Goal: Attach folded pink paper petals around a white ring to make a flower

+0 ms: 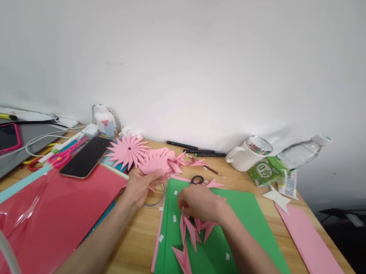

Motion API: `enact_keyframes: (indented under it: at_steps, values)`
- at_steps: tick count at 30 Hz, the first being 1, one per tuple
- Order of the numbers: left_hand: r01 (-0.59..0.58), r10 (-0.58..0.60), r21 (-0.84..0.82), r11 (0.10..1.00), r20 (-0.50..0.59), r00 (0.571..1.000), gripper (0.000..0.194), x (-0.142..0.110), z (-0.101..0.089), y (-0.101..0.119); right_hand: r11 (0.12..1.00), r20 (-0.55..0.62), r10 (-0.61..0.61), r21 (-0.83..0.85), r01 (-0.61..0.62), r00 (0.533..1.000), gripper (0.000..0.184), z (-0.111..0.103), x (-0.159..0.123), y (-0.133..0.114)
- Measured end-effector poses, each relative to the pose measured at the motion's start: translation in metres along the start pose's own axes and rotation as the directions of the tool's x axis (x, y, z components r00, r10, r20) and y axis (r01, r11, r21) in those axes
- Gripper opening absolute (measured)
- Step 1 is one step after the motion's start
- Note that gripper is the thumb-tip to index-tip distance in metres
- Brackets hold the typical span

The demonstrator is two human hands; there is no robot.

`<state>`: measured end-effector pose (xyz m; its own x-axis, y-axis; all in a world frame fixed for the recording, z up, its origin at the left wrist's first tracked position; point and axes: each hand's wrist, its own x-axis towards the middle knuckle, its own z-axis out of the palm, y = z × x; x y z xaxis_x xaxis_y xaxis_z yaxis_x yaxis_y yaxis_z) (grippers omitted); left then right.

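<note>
My left hand (142, 186) is closed on a fan of folded pink paper pieces (155, 162), thumb on top. Just behind it lies a finished-looking round pink paper star (129, 149) with many points. Over the green paper stack (232, 249), my right hand (203, 202) has its fingers curled down and pinching at a folded pink paper piece (182, 226); the fingertips are partly hidden. More pointed pink pieces (193, 234) spread out beneath that hand, and one single piece (184, 265) lies nearer to me.
A roll of tape (155, 198) and black-handled scissors (197, 179) lie near my hands. Left are red paper (55, 228), a black phone (85, 158) and pink scissors (65, 154). Markers (182, 145), a white mug (247, 156) and a tilted bottle (301, 152) line the wall. Pink strips (321, 260) lie right.
</note>
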<state>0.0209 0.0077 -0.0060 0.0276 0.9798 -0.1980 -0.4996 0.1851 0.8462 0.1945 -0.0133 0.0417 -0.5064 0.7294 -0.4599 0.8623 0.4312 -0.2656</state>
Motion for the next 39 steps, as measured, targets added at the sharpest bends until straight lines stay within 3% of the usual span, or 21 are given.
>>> enact_keyframes:
  at_steps: [3, 6, 10, 16, 18, 21, 23, 25, 29, 32, 36, 39]
  values:
    - [0.014, -0.014, 0.016, 1.000, 0.003, 1.000, 0.033, 0.000, 0.000, -0.001, 0.988, -0.037, -0.064, 0.136, 0.068, 0.997, 0.015, 0.001, 0.004, 0.003]
    - [0.014, -0.014, 0.018, 1.000, 0.000, 1.000, 0.034, -0.002, 0.001, -0.001, 0.940, -0.169, -0.055, 0.323, 0.108, 0.984, 0.016, -0.003, 0.003, 0.014]
    - [0.018, -0.017, -0.012, 1.000, 0.002, 1.000, 0.032, -0.003, 0.003, 0.002, 0.732, -0.287, 0.048, 0.662, 0.162, 0.957, 0.008, -0.010, -0.002, 0.034]
    - [0.055, -0.053, -0.045, 0.997, 0.043, 0.998, 0.031, -0.004, 0.002, 0.006, 0.521, -0.385, 0.217, 0.823, 0.227, 0.897, 0.021, -0.021, -0.011, 0.050]
    - [0.054, -0.052, -0.051, 0.997, 0.049, 0.997, 0.035, -0.004, 0.001, 0.006, 0.397, -0.433, 0.297, 0.867, 0.303, 0.851, 0.024, -0.021, -0.009, 0.049]
    - [0.064, -0.062, -0.056, 0.996, 0.042, 0.997, 0.031, -0.004, 0.002, 0.005, 0.126, -0.473, 0.360, 0.879, 0.460, 0.804, 0.033, -0.016, 0.004, 0.040]
    - [0.070, -0.067, -0.074, 0.995, 0.037, 0.997, 0.026, -0.004, 0.003, 0.006, -0.035, -0.439, 0.350, 0.877, 0.480, 0.827, 0.038, -0.009, 0.016, 0.030]
    - [0.060, -0.057, -0.093, 0.994, 0.038, 0.998, 0.028, -0.005, 0.004, 0.007, -0.103, -0.412, 0.318, 0.880, 0.463, 0.854, 0.038, -0.002, 0.027, 0.019]
    - [0.030, -0.026, -0.079, 0.996, 0.049, 0.998, 0.031, -0.007, 0.006, 0.009, -0.120, -0.381, 0.239, 0.901, 0.416, 0.893, 0.035, 0.006, 0.034, 0.007]
    - [0.014, -0.011, -0.056, 0.998, 0.051, 0.999, 0.029, -0.006, 0.004, 0.007, -0.090, -0.396, 0.212, 0.902, 0.421, 0.893, 0.035, 0.006, 0.030, 0.005]
    - [0.007, -0.004, -0.045, 0.999, 0.052, 0.999, 0.026, -0.003, 0.003, 0.003, 0.083, -0.454, 0.201, 0.891, 0.447, 0.868, 0.039, 0.007, 0.028, 0.004]
    - [0.006, -0.004, -0.057, 0.998, 0.038, 0.999, 0.029, -0.003, 0.003, 0.002, 0.200, -0.471, 0.258, 0.880, 0.431, 0.843, 0.046, 0.009, 0.029, 0.002]
